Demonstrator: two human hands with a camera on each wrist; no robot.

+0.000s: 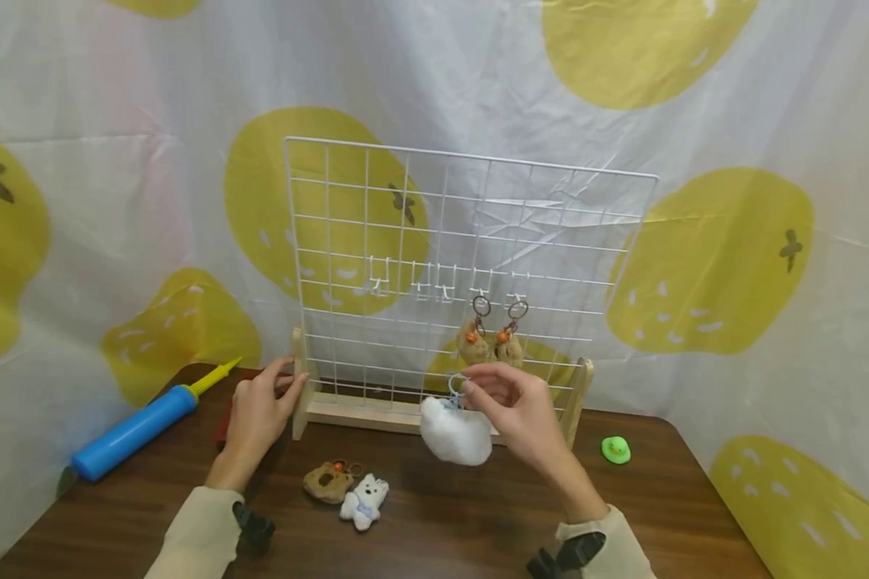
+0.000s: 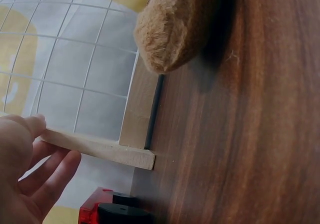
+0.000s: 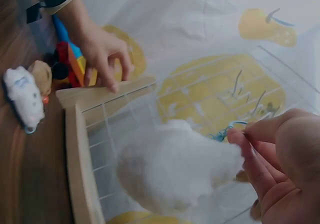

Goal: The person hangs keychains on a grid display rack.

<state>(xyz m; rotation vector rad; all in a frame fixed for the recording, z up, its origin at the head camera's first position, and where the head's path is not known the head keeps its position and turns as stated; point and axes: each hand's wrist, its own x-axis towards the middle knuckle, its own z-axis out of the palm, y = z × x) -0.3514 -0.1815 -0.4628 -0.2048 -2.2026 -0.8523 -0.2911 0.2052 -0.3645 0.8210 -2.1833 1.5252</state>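
Observation:
In the head view, my right hand [image 1: 516, 406] pinches the ring of a white plush keychain [image 1: 455, 433], which hangs below my fingertips in front of the white wire grid rack [image 1: 449, 233]. The plush fills the middle of the right wrist view, and its blue clasp [image 3: 221, 134] shows beside my fingers. My left hand [image 1: 259, 406] holds the rack's left wooden post [image 2: 100, 149], thumb on one face and fingers on the other. Two brown plush keychains [image 1: 474, 344] with orange beads hang from white hooks [image 1: 422, 289] on the grid; several other hooks hang to their left.
On the table [image 1: 434, 523] lie a brown plush keychain [image 1: 327, 482] and a white bear plush [image 1: 365, 502]. A blue pump [image 1: 136, 433] with a yellow nozzle lies at left, near a partly hidden red item [image 2: 95, 205]. A green duck toy [image 1: 615, 450] sits at right.

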